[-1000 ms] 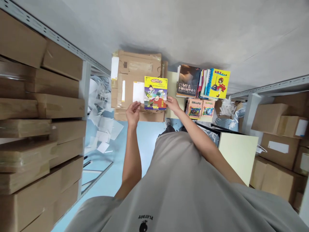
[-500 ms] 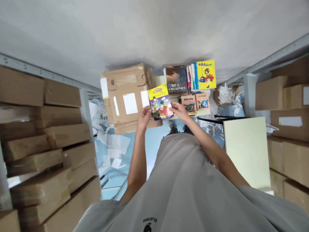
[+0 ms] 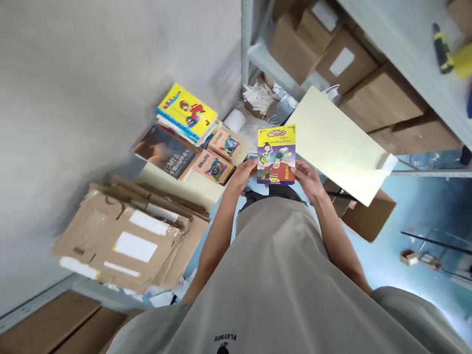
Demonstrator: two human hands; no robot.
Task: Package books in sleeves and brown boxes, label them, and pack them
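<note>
A book with a yellow and purple cartoon cover [image 3: 276, 155] is held up in front of my body, cover facing me. My left hand [image 3: 242, 176] grips its lower left edge, and my right hand [image 3: 307, 178] grips the lower right edge. To the left lie stacked books: a pile topped by a yellow picture book [image 3: 188, 112], a dark-covered book [image 3: 165, 152], and two pink-covered books, one nearer [image 3: 213, 166] and one farther [image 3: 226, 143]. They rest on a pale tabletop [image 3: 177, 184].
Flattened cardboard boxes [image 3: 99, 231] are stacked left of the books. A pale table [image 3: 335, 142] stands on the right. Behind it, shelves hold cardboard boxes [image 3: 391, 103]. Shredded paper [image 3: 260, 96] sits in the corner. A yellow-black tool [image 3: 442, 49] lies on the upper right shelf.
My view has turned to the right, so the book piles and flattened boxes now sit at the left. The cartoon book stays in both hands and has moved away from the piles, toward the pale table.
</note>
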